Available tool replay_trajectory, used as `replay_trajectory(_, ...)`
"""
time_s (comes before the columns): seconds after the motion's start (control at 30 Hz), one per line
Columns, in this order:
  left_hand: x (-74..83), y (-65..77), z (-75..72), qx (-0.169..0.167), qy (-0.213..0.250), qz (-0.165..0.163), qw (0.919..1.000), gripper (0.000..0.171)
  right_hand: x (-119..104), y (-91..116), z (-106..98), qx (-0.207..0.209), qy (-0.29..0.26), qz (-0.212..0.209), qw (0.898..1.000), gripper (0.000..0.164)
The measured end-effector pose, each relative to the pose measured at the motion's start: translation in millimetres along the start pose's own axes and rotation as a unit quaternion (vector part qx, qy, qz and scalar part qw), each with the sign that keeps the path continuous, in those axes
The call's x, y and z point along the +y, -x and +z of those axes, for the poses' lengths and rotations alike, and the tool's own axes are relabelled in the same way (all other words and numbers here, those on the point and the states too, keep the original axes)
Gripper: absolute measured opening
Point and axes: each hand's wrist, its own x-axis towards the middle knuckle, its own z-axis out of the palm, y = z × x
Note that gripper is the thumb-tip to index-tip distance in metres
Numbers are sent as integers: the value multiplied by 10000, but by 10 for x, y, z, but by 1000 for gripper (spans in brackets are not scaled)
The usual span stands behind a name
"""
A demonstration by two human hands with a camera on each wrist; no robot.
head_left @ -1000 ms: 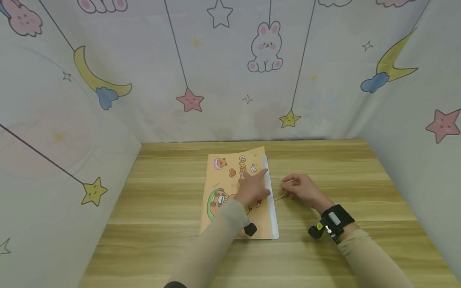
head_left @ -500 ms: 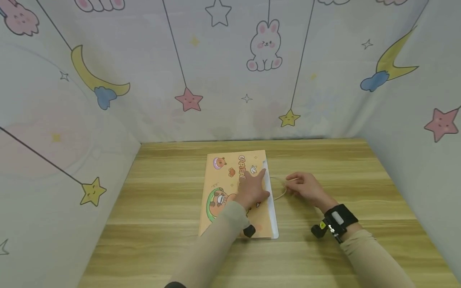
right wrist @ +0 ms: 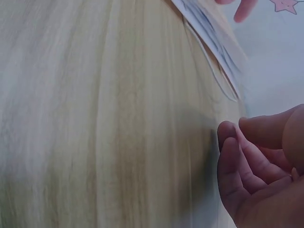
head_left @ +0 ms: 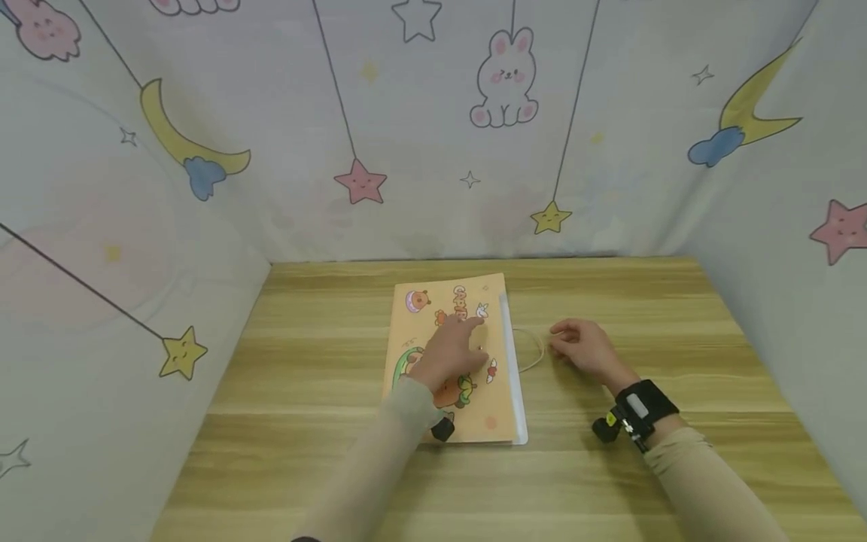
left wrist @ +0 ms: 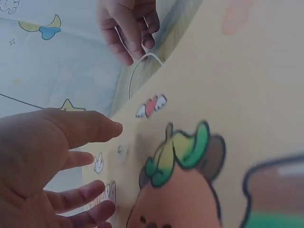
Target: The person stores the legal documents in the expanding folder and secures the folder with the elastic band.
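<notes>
A tan folder (head_left: 497, 399) with cartoon capybara print lies on the table, its white inner edge (head_left: 518, 421) showing along the right side. From that edge a thin pale cord loop (head_left: 539, 361) sticks out onto the wood. Above the folder is my left hand (head_left: 447, 350), fingers spread and holding nothing; the left wrist view shows a small round button (left wrist: 121, 150) near its fingertips. Just right of the loop, my right hand (head_left: 588, 350) has loosely bent fingers. In the right wrist view the cord (right wrist: 213, 71) lies apart from those fingertips.
The wood-grain table (head_left: 325, 467) runs to printed fabric walls (head_left: 420, 226) at the back and both sides. Black camera straps (head_left: 646, 410) sit on the wrists.
My left hand has moved left, off the folder's right edge. The right hand has let go of the cord loop and drawn slightly right. The cover's far right corner has lifted a little again.
</notes>
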Motion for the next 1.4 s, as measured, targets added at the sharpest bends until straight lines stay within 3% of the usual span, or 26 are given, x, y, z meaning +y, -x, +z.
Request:
replay_trajectory(0.1,-153,24,-47,304,-348,184,9988,62,19,2,-4,64,367,-114,9992,28)
replay_trajectory(0.2,-300,50,-103,444,-808,371,9951,65,24,-4,8,91,695,-174,9974,24)
replay_trajectory(0.43,-521,128,-211,37,-1105,771,9909,85,-4,-59,64,17,958,-309,9949,18)
replay_trajectory(0.67,-530,164,-253,-92,-1229,953,9878,78,10,-109,122,-40,776,-510,9957,20)
replay_trajectory(0.97,-562,165,-202,-71,-1683,842,9821,78,-14,-122,272,-320,193,-1144,9927,33)
replay_trajectory(1.13,-548,180,-199,-103,-1689,832,9821,78,-61,-145,402,-445,-4,-1363,9897,39)
replay_trajectory(1.4,-544,200,-176,-143,-1687,827,9821,79,-194,-151,614,-49,372,-1699,9847,37)
